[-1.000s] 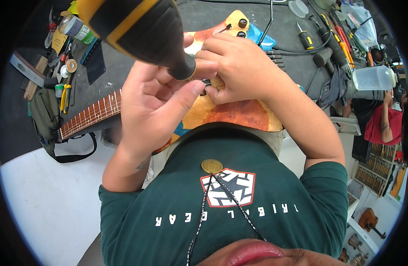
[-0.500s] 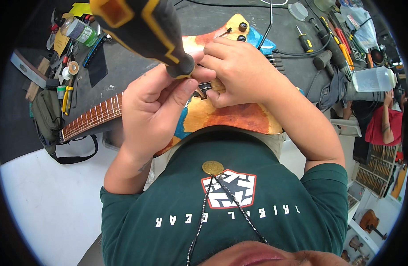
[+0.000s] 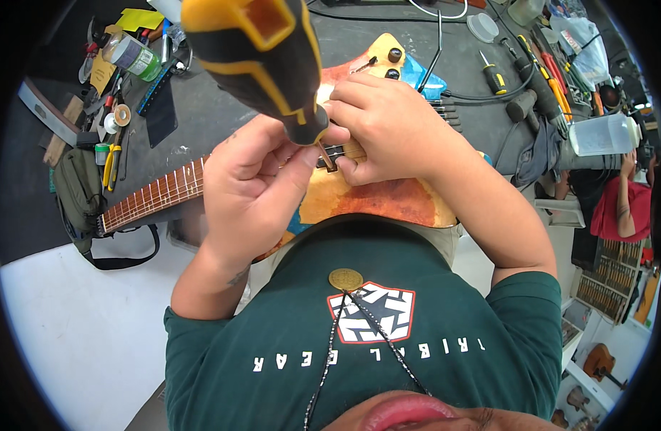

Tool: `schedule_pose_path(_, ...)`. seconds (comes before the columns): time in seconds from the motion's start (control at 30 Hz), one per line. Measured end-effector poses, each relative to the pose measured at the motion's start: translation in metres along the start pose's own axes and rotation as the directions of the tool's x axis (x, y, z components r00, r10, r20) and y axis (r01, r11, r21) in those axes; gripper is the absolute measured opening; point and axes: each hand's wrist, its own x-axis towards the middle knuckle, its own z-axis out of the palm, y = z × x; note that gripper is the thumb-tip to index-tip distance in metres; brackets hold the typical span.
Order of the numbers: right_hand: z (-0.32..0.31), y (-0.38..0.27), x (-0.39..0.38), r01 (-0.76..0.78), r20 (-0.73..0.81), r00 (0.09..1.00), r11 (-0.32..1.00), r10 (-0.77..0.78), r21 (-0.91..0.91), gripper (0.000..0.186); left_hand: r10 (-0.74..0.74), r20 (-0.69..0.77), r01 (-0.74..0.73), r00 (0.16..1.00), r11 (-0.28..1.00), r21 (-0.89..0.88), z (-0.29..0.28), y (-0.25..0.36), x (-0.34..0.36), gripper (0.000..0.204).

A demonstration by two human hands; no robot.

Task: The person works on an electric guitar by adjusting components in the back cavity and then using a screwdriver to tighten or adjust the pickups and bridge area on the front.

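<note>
An electric guitar lies across the bench edge in front of me, its body (image 3: 388,202) stained amber, red and blue, its fretted neck (image 3: 154,194) pointing left. My left hand (image 3: 248,190) is closed, thumb and fingers pinching the lower end of a large black-and-yellow screwdriver (image 3: 276,79). The handle rises toward the camera, and the shaft slants down to a small dark part beside a pickup. Over the strings and pickup rests my right hand (image 3: 391,126), fingers curled, one fingertip close to the screwdriver shaft. Whatever its fingers grip is hidden beneath them.
Loose tools and a clear bottle (image 3: 135,57) crowd the bench's left side. Another screwdriver (image 3: 494,77), a cable and a clear plastic container (image 3: 604,134) lie to the right. An olive bag (image 3: 80,190) sits by the headstock. A person in red (image 3: 623,208) is at far right.
The screwdriver handle has shifted right and stands a bit more upright. My left hand has moved slightly right with it; my right hand stays at the same spot on the guitar.
</note>
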Motion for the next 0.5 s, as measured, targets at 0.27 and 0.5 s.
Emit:
schedule_pose_path(0.27, 0.0, 0.0, -0.002, -0.032, 0.052, 0.998, 0.999, 0.033, -0.01, 0.058, 0.078, 0.095, -0.091, 0.992, 0.986, 0.141, -0.018, -0.009, -0.001, 0.042)
schedule_pose_path(0.5, 0.002, 0.001, 0.0, 0.019, -0.024, 1.0, 1.0, -0.019, -0.02, 0.043, -0.052, 0.012, 0.052, 0.999, 0.998, -0.034, 0.003, 0.006, 0.001, 0.041)
